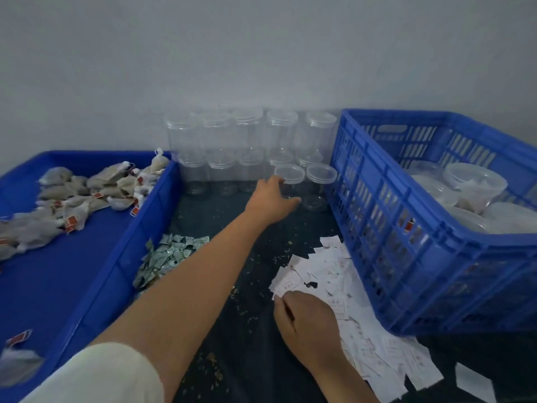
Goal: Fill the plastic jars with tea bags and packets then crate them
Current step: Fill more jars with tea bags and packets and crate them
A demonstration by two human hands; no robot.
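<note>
Far across the dark surface [252,315], against the wall: clear plastic jars [220,146], see-through, lidded, stacked two high. Front right of the group, one nearest jar [290,184], empty, flat lid on, just left of the blue crate [406,242]. Out at full reach, the left grip [270,199], fingers at the jar's left side, thumb across its front, wrapped round it. Nearer, the right grip [308,321], knuckles up, fingertips curled down into the white packets [363,338]; pinching one or not, cannot tell. Over left, tea bags [87,193] heaped in the blue tray [58,280], green packets [168,257] beside it. Inside the crate, filled jars [476,184].
</note>
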